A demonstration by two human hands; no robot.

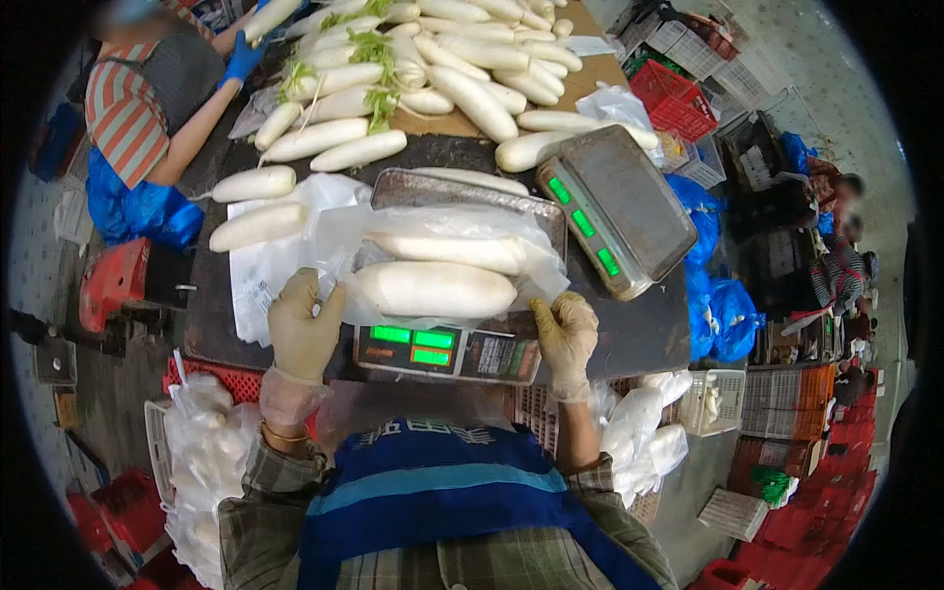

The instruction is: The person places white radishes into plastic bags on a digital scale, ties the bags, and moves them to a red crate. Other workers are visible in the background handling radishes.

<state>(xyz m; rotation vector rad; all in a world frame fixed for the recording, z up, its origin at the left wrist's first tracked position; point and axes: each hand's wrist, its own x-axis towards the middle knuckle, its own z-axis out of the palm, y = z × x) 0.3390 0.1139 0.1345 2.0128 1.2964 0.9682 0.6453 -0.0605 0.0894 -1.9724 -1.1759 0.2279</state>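
Observation:
Two white radishes [433, 289] lie side by side in a clear plastic bag [536, 258], on top of a digital scale [411, 362] with green lit displays. Wearing a pale glove, my left hand [303, 329] is closed on the bag's left edge. My right hand [568, 339], gloved too, pinches the bag's right corner near the front of the scale. Behind the bag, another radish [472, 181] rests on the scale's metal pan [401, 187]. Left of the bag, two loose radishes [258, 224] lie by a stack of flat plastic bags [254, 295].
A heap of radishes [462, 49] with some green tops covers the far table. At right stands a second scale [629, 206]. A co-worker in blue gloves [244, 59] holds a radish at far left. Bagged radishes [639, 433] sit in crates below the table [221, 324].

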